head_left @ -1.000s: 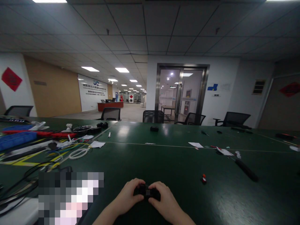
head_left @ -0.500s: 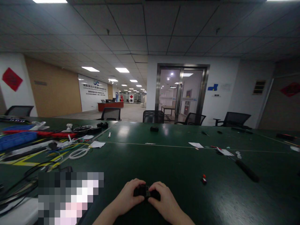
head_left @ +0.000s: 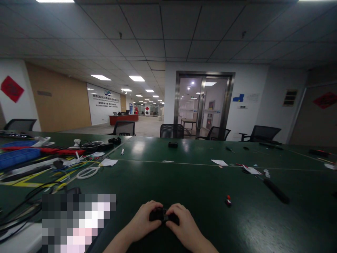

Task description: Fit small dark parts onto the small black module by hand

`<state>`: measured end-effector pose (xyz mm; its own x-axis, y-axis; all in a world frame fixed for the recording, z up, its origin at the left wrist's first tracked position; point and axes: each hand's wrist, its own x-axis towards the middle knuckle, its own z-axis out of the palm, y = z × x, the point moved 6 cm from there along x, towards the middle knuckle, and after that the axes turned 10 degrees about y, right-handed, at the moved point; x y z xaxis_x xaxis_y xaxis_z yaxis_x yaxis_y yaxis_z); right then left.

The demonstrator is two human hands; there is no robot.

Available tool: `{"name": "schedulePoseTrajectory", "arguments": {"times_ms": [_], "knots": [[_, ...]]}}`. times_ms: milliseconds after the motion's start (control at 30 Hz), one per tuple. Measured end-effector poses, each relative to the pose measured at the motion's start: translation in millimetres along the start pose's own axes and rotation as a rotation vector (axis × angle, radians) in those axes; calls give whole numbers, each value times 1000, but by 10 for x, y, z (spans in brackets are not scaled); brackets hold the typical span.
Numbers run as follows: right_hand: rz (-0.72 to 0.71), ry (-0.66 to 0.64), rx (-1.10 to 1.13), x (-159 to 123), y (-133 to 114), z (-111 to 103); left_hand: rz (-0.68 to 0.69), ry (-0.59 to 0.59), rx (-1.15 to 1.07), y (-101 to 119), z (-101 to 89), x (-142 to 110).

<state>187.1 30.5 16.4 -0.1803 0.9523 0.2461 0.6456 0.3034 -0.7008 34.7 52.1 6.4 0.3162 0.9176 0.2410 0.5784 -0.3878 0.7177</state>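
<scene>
A small black object [head_left: 157, 214], dark and blocky, is held between both hands at the near edge of the view; its exact kind is too dark to make out. My left hand [head_left: 144, 218] is closed on its left part, thumb in front and fingers behind. My right hand [head_left: 182, 222] pinches the right part the same way, the fingertips close to those of the left. Beneath both hands lies the dark green table [head_left: 189, 186]. The fingers hide much of the object.
At left are tangled cables [head_left: 39, 191], a blue tray [head_left: 19, 158] and a coiled white cable [head_left: 88, 172]. To the right lie a small red-and-white item [head_left: 228, 201] and a long black bar [head_left: 276, 190]. A black block [head_left: 173, 144] stands farther back.
Both hands keep their grip on the black object in nearly the same place. The whole view has shifted very slightly.
</scene>
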Motion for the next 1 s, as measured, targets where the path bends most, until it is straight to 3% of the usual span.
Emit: {"name": "schedulePoseTrajectory", "arguments": {"times_ms": [367,1000], "knots": [[-27,78,90,9,-8,-44,-14,11,-14,18,-4,3],[58,209,275,-22,-17,-364,-36,-28,-41,30,-34,-16]]}}
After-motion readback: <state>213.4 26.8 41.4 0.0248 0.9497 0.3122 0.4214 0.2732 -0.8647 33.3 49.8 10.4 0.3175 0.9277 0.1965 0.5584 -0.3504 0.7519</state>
